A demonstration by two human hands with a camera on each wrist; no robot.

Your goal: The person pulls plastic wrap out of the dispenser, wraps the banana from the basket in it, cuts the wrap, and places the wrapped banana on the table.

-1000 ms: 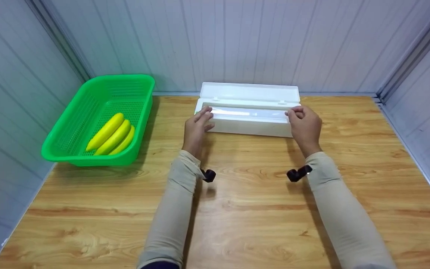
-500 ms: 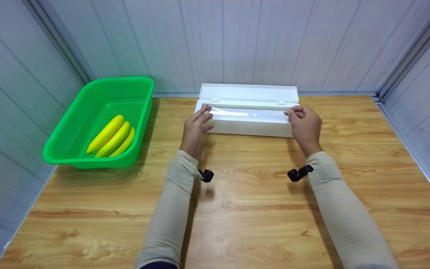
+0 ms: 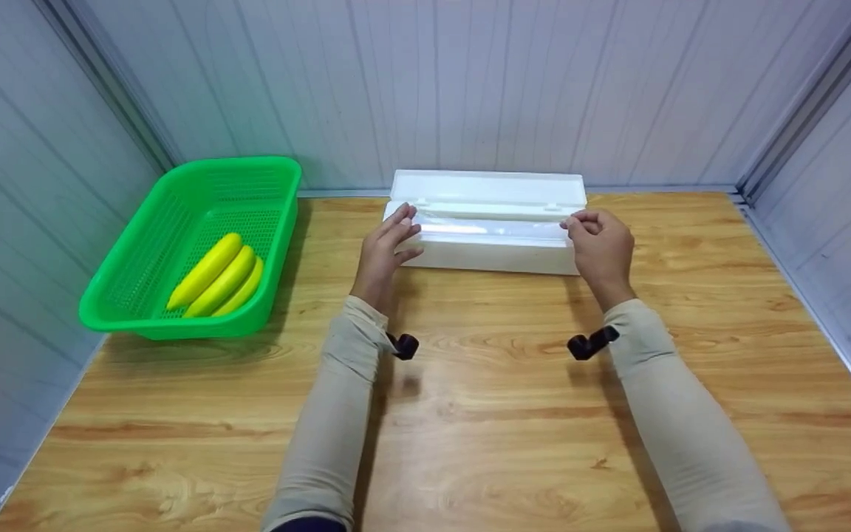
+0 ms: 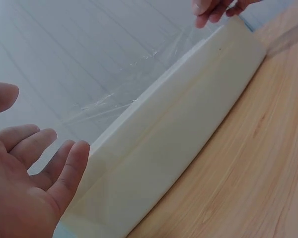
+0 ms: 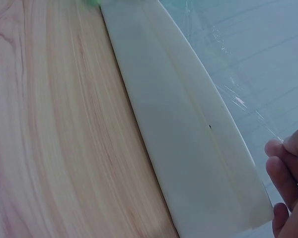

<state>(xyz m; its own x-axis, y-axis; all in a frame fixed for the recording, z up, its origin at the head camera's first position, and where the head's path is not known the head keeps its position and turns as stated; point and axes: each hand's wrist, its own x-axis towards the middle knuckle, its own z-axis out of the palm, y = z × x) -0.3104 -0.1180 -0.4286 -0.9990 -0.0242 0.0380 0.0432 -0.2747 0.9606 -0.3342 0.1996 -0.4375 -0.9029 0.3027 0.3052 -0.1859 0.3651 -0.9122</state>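
A long white plastic-wrap box (image 3: pixel 492 258) stands at the back of the table, its lid (image 3: pixel 488 187) tipped back. Clear plastic wrap (image 3: pixel 492 228) stretches along its opening between my two hands. At the right end, my right hand (image 3: pixel 604 247) pinches the wrap's edge between thumb and fingertips; the right wrist view shows the film drawn up to that pinch. My left hand (image 3: pixel 385 251) is by the left end, fingers extended and spread. In the left wrist view its thumb (image 4: pixel 2 97) stands apart from the fingers, and whether the film touches them I cannot tell.
A green basket (image 3: pixel 93 314) stands at the left with yellow bananas (image 3: pixel 215 277) inside. Pale panel walls (image 3: pixel 470 89) close off the back and both sides of the wooden table (image 3: pixel 484 414). Black wrist mounts (image 3: pixel 403 346) stick out from the sleeves.
Both hands have risen slightly relative to the box, the left one more clearly. The head view has tilted a little, so the basket and box sit lower in it. The right pinch stays.
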